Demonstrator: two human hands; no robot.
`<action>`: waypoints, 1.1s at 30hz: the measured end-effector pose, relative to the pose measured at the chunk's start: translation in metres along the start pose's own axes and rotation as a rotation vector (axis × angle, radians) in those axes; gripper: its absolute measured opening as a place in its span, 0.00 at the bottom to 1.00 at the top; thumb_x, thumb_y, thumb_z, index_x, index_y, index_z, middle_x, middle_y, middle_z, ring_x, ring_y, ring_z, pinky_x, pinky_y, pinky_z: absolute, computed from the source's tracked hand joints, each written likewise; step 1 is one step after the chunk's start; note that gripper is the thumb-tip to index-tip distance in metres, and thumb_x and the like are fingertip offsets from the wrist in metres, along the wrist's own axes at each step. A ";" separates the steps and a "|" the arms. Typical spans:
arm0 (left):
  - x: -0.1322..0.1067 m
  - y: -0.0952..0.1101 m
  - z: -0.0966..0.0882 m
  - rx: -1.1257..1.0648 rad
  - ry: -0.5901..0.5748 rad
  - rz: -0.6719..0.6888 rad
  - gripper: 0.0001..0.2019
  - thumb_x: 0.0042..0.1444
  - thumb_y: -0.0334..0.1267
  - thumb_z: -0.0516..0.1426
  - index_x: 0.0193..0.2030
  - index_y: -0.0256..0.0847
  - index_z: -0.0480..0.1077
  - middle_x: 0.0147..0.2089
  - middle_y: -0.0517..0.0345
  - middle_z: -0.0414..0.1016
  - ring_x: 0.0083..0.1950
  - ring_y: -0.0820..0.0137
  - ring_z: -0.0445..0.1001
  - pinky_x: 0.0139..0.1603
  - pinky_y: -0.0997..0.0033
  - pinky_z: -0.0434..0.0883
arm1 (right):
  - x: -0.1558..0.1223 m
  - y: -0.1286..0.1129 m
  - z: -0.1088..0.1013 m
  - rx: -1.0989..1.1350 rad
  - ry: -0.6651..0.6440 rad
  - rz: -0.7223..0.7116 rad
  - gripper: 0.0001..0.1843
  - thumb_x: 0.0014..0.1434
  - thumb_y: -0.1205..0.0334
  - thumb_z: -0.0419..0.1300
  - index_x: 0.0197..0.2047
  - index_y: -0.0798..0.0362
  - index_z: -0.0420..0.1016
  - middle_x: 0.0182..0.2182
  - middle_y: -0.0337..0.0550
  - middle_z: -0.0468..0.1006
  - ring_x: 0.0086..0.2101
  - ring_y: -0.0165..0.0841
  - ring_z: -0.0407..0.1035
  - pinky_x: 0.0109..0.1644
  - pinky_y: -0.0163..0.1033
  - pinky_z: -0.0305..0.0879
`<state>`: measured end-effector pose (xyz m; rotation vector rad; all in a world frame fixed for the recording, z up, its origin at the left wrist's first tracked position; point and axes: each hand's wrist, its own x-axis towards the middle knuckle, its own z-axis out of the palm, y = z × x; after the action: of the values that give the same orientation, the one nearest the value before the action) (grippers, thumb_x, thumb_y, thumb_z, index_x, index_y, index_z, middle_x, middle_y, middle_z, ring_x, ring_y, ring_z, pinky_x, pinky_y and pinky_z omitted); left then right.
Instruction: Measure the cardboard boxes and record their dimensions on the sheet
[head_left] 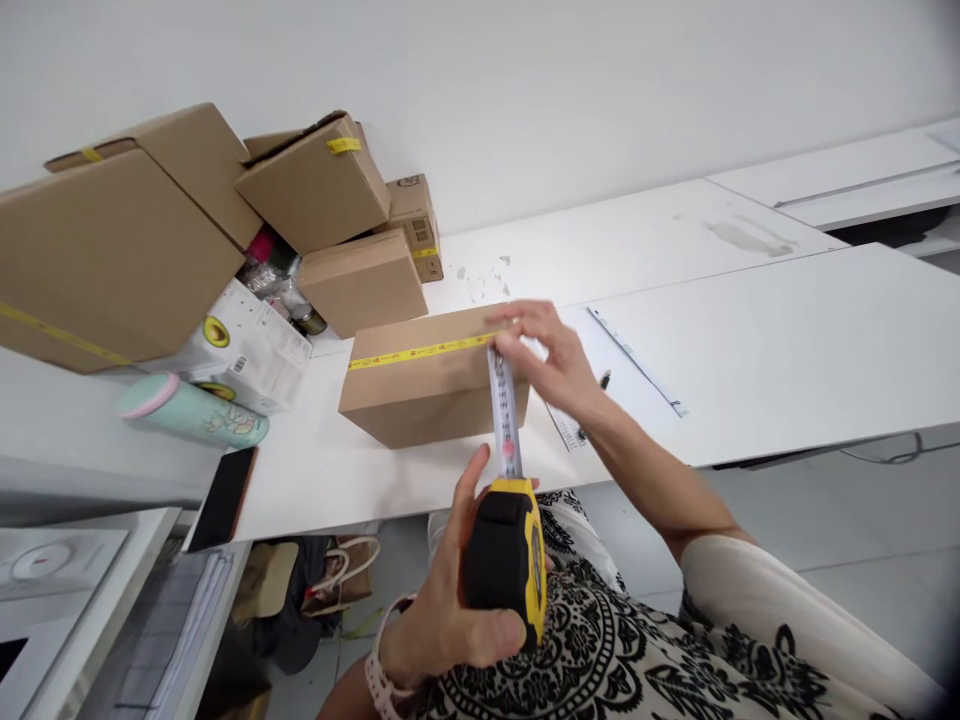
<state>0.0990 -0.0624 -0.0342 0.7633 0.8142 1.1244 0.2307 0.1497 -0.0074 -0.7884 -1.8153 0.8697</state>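
Note:
A black and yellow tape measure point(501, 560) is gripped in my left hand point(457, 600), close to my body. Its white blade point(505, 420) is partly pulled out and runs away from me toward the top of a cardboard box point(420, 385). Yellow printed tape point(420, 354) runs along the box's top. My right hand point(551, 355) is at the box's right end, with thumb and fingers pinching the blade's end near that tape. The very tip of the blade is hidden by the fingers.
Several cardboard boxes point(322, 185) are stacked at the back left. A mint bottle point(195, 408) and a black phone point(223, 498) lie on the white table's point(787, 350) left side. Right of the box lie paper point(619, 370) and a pen point(604, 380).

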 end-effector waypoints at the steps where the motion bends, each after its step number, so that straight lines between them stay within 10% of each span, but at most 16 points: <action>1: 0.002 0.004 0.000 0.065 0.011 0.025 0.65 0.41 0.52 0.75 0.80 0.58 0.39 0.71 0.41 0.63 0.50 0.54 0.76 0.50 0.51 0.75 | -0.018 -0.004 -0.003 0.010 -0.066 -0.024 0.14 0.67 0.49 0.58 0.35 0.39 0.82 0.53 0.41 0.79 0.60 0.45 0.65 0.63 0.57 0.64; 4: 0.011 0.012 -0.004 0.360 0.049 0.092 0.61 0.44 0.46 0.73 0.79 0.56 0.43 0.67 0.44 0.67 0.55 0.50 0.74 0.56 0.51 0.72 | -0.057 0.014 -0.019 0.023 -0.099 -0.019 0.20 0.66 0.41 0.56 0.30 0.39 0.81 0.45 0.43 0.82 0.50 0.44 0.72 0.53 0.54 0.69; 8: 0.035 0.014 -0.014 0.991 0.127 0.098 0.52 0.47 0.44 0.71 0.78 0.51 0.53 0.69 0.43 0.67 0.63 0.42 0.70 0.61 0.45 0.68 | -0.073 0.085 -0.055 -0.414 0.241 0.455 0.21 0.67 0.41 0.55 0.32 0.47 0.74 0.30 0.46 0.79 0.34 0.42 0.74 0.42 0.49 0.67; 14: 0.081 0.001 -0.022 1.730 -0.152 -0.167 0.49 0.53 0.41 0.60 0.79 0.49 0.43 0.76 0.45 0.58 0.68 0.44 0.66 0.61 0.42 0.67 | -0.073 0.158 -0.069 -0.877 -0.122 0.768 0.18 0.66 0.46 0.59 0.49 0.53 0.70 0.36 0.52 0.82 0.37 0.47 0.75 0.39 0.45 0.63; 18: 0.102 -0.008 -0.028 1.889 -0.256 -0.253 0.49 0.53 0.39 0.59 0.79 0.45 0.42 0.76 0.42 0.58 0.68 0.45 0.66 0.61 0.46 0.68 | -0.074 0.170 -0.075 -0.555 -0.141 0.681 0.11 0.61 0.61 0.59 0.47 0.51 0.73 0.31 0.46 0.82 0.35 0.42 0.75 0.41 0.44 0.67; 24: 0.124 -0.018 -0.044 1.974 -0.222 -0.266 0.48 0.54 0.36 0.59 0.80 0.45 0.43 0.76 0.43 0.58 0.68 0.45 0.66 0.61 0.48 0.68 | -0.088 0.162 -0.120 0.525 0.114 0.529 0.17 0.56 0.52 0.66 0.46 0.51 0.79 0.42 0.49 0.86 0.45 0.43 0.80 0.54 0.53 0.74; 28: 0.139 -0.022 -0.055 1.996 -0.166 -0.203 0.47 0.54 0.34 0.59 0.80 0.47 0.45 0.75 0.44 0.60 0.67 0.46 0.67 0.58 0.48 0.71 | -0.101 0.156 -0.130 0.541 0.216 0.426 0.18 0.52 0.49 0.73 0.41 0.46 0.75 0.39 0.42 0.86 0.45 0.41 0.80 0.58 0.52 0.72; 33: 0.146 -0.027 -0.060 2.035 -0.045 -0.072 0.41 0.55 0.29 0.59 0.77 0.44 0.54 0.75 0.43 0.60 0.71 0.46 0.63 0.62 0.44 0.70 | -0.115 0.168 -0.108 0.439 0.269 0.489 0.27 0.62 0.29 0.57 0.37 0.46 0.71 0.21 0.36 0.76 0.30 0.36 0.76 0.51 0.49 0.73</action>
<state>0.0927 0.0781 -0.1114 2.2948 1.8305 -0.2171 0.3953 0.1715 -0.1671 -1.0172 -1.1475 1.3468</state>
